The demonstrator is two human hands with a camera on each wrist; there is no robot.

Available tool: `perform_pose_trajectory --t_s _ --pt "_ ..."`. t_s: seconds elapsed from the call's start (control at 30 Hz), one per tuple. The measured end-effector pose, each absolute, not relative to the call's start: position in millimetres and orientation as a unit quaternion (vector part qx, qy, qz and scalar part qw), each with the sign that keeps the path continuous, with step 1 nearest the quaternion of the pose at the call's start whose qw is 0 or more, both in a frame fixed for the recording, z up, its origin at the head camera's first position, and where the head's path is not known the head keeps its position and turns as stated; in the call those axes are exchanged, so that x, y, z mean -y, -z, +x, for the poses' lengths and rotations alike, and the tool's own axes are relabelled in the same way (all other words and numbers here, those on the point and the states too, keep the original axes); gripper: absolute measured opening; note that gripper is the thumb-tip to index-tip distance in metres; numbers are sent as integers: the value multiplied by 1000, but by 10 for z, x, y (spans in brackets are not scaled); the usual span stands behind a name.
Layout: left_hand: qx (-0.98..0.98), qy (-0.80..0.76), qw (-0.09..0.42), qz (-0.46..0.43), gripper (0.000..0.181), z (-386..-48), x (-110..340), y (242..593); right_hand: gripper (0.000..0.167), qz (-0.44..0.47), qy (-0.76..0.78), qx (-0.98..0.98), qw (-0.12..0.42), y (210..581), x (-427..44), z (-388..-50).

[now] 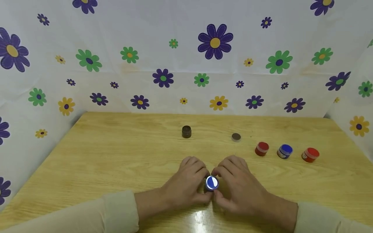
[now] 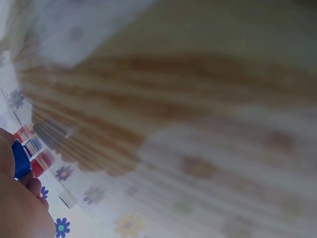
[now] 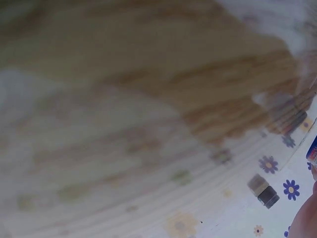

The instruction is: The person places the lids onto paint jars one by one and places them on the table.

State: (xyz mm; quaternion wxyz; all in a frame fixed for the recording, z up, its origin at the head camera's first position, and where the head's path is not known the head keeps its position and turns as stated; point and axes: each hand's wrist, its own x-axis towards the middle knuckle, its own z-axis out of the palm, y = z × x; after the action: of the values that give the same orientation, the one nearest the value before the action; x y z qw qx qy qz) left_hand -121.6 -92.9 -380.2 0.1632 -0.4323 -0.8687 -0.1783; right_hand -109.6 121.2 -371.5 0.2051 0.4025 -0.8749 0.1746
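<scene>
A small blue jar stands between both hands near the front of the table, light glinting off its top. My left hand grips it from the left, fingers behind and thumb in front. From the right, my right hand holds it with fingertips and thumb. In the left wrist view, part of the blue jar shows beside the left hand. Only a sliver of the jar and of the right hand appears at the edge of the right wrist view.
A dark brown jar with no lid on it stands farther back, and a brown lid lies to its right. Lidded jars in dark red, blue and red stand at the right. Flowered cloth rises behind the table.
</scene>
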Motion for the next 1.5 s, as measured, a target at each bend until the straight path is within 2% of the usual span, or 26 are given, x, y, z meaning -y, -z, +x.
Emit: perform_pose_trajectory --t_s 0.33,0.73,1.07,1.33,1.5 --pt "867 176 167 -436 33 -1214 923 3813 31 394 -166 882 198 3738 -1213 -1097" --pt "870 157 162 -437 34 -1209 910 3800 31 395 -161 877 222 3753 -1212 -1110" --pt "875 150 139 -439 33 -1178 895 3800 34 379 -137 895 191 3764 -1198 -1098" --pt "871 140 146 -448 36 -1170 896 3822 39 390 -144 888 199 3779 -1201 -1106" --pt "865 158 160 -449 36 -1198 912 3829 33 384 -171 887 191 3767 -1222 -1104"
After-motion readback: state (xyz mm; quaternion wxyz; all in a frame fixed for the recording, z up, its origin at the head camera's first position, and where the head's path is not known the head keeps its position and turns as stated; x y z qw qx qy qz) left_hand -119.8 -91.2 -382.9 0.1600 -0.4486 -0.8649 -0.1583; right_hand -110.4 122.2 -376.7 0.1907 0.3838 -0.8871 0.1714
